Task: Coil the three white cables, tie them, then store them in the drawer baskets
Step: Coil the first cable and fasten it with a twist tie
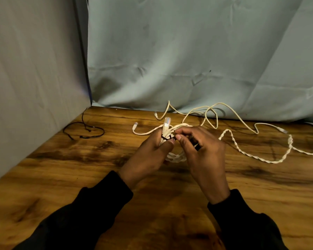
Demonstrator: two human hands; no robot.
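sleeves: black sleeves on both forearms, coming in from the near edge.
left hand: left hand curled round a coiled white cable, thumb pressed on the bundle, connector end sticking up above the fingers.
right hand: right hand just right of the left, touching the same coil, fingertips pinching a black tie wrapped across the bundle; dark tail of it runs under the fingers.
coil: held between both hands, lifted just off the surface; loops hang below the thumbs.
right of hands: twisted white cable lies loose on the wood, running away to the right edge.
beyond hands: another loose white cable in open loops, plug ends lying left of it, beyond the left hand.
far left of hands: thin black ties lying on the wood near the corner.
backdrop: pale cloth hung behind, grey panel on the left.
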